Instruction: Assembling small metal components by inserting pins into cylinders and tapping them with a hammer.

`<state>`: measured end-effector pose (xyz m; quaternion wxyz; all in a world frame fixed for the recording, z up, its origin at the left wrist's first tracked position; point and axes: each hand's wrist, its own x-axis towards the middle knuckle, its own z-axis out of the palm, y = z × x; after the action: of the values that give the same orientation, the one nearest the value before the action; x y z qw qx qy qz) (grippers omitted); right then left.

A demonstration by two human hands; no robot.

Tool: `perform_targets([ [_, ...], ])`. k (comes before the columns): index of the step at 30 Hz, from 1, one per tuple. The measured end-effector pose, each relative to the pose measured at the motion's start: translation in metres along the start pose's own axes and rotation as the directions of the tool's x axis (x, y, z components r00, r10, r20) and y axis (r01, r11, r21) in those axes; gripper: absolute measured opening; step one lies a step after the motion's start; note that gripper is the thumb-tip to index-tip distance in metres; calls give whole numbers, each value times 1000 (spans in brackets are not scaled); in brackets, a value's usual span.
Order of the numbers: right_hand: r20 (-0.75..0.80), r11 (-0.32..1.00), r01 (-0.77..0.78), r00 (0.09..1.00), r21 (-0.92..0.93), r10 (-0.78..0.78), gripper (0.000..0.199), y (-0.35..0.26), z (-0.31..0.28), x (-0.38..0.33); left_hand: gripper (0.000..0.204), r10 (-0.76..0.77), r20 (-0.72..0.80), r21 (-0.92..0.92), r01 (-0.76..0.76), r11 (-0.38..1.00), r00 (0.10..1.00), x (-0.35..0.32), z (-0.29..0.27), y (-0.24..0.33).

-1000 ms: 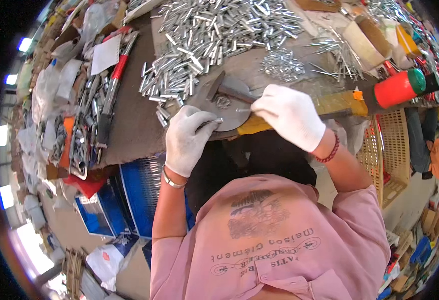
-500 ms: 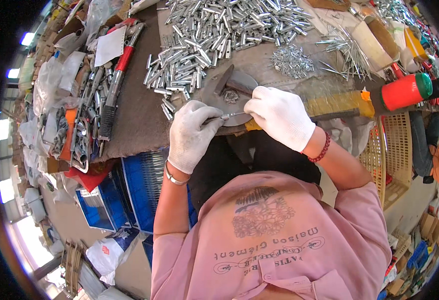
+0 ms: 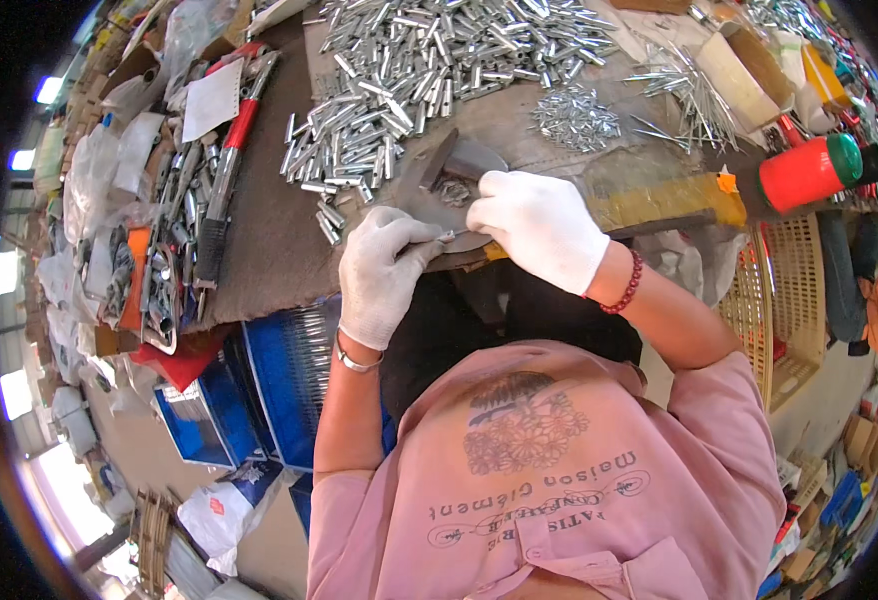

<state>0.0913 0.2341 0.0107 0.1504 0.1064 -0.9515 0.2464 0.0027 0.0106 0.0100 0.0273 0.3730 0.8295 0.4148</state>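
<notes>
My left hand (image 3: 387, 268), in a white knit glove, pinches a small silver metal tube (image 3: 447, 237) between thumb and fingertips at the bench's front edge. Facing it, my right hand (image 3: 539, 228), also gloved, has its fingers closed close to the tube's right end; what they hold is too small to make out. Just beyond the fingers stands a dark steel block (image 3: 441, 160) with an angled upright piece. A small clump of metal bits (image 3: 452, 192) lies beside it on a round grey plate, which my right hand partly covers.
A large heap of silver tubes (image 3: 409, 80) spreads over the far bench. Right of it lie a pile of small pins (image 3: 577, 118) and long thin rods (image 3: 694, 100). A red-and-green cylinder (image 3: 809, 175) sits at the right. Blue crates (image 3: 294, 370) stand below the bench.
My right hand has shifted slightly left, closer to my left fingertips. The left hand still grips the tube, less of which now shows between the hands.
</notes>
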Motion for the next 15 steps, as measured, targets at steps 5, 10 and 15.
perform_targets([
  [5, -32, 999, 39, 999, -11, -39, 4, -2, 3, -2, 16, 27, -45, -54, -29, 998, 999, -2, 1, -1],
  [10, -237, 962, -198, 960, -188, 151, 7, 42, -39, -20, 15, 14, -39, -23, -15, 1000, 999, -2, -5, 11],
  [15, -259, 919, -254, 949, -300, 177, 6, 86, -53, -29, 15, 15, -26, -8, -15, 1000, 1000, -1, -5, 9],
])
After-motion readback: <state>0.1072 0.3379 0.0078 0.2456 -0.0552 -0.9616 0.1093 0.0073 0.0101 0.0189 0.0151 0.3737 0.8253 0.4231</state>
